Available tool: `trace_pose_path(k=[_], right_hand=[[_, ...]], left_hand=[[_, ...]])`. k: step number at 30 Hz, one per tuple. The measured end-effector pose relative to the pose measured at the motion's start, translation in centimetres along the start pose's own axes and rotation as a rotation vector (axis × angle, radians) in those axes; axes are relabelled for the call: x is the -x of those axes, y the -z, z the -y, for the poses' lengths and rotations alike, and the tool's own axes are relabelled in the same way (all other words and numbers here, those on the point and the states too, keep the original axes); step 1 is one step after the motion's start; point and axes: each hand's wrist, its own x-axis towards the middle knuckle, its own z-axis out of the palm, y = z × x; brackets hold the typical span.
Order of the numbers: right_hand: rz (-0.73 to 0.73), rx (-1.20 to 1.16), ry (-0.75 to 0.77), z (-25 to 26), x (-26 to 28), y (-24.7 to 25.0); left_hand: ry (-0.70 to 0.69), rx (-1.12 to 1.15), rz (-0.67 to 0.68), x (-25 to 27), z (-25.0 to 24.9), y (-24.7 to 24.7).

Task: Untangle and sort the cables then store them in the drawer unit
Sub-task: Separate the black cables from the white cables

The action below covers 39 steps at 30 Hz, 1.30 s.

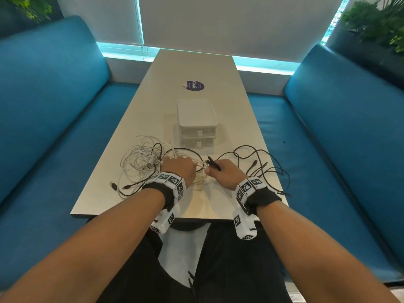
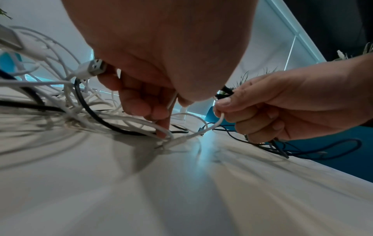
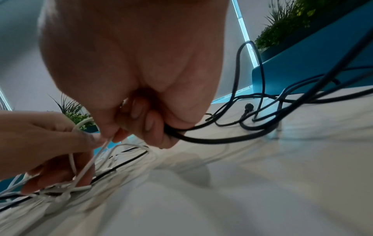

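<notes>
Down at the centre of the head view, both hands meet over the tangle on the tabletop [image 1: 153, 101]. The left hand [image 1: 178, 168] has its fingers curled down into the white cables [image 1: 140, 159], pinching one thin white strand while a fingertip [image 2: 162, 131] presses the knot against the surface. The right hand [image 1: 225, 172] is clenched around a black cable [image 3: 212, 140], held by its lower fingers; its thumb and forefinger also pinch the white strand [image 2: 219, 121] that runs over to the left hand.

The white cables lie in loose loops at centre left of the head view, just left of the left hand, with no single direction; a white USB plug [image 2: 93, 67] sticks up beside the left-hand fingers, its metal end pointing toward the palm. Black cable ends [image 1: 129, 186] trail toward the lower left edge of the tabletop. The black cable sprawls right of the right hand, its loops [image 1: 258, 162] stretching mostly left to right across the frame. Just above the hands stands the white drawer unit [image 1: 197, 123], both drawers closed, fronts facing the lower edge of the frame.
</notes>
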Motion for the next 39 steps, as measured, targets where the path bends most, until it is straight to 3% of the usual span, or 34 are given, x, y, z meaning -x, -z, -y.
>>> trace_pose_path(k=[2,5,10,14,19,23,29,33,39], right_hand=[[0.002,0.057,-0.004,0.1,-0.1,-0.1],[0.009,0.139,-0.042,0.2,-0.4,-0.3],[-0.012,0.139,-0.080,0.0,-1.1,0.0],[0.003,0.093,-0.098,-0.2,-1.2,0.5],[0.018,0.107,-0.102,-0.1,-1.5,0.2],[-0.085,0.062,-0.125,-0.2,-1.8,0.0],[-0.170,-0.059,-0.190,-0.4,-1.6,0.6],[-0.138,-0.199,-0.219,-0.1,-1.5,0.2],[-0.109,-0.174,-0.087,1.2,-1.1,-0.1]], left_hand=[[-0.006,0.002,-0.006,0.0,0.0,-0.1],[-0.077,-0.016,-0.161,0.0,0.1,-0.2],[-0.543,-0.159,-0.468,0.4,0.2,-0.2],[-0.778,-0.332,-0.428,0.3,1.1,-0.9],[-0.844,-0.445,-0.378,0.4,1.0,-0.8],[-0.743,-0.431,-0.388,0.4,0.6,-0.7],[-0.403,-0.165,-0.262,0.2,0.9,-0.3],[-0.230,-0.041,-0.225,-0.3,1.1,-0.6],[-0.189,0.052,-0.252,-0.3,-0.2,-0.5]])
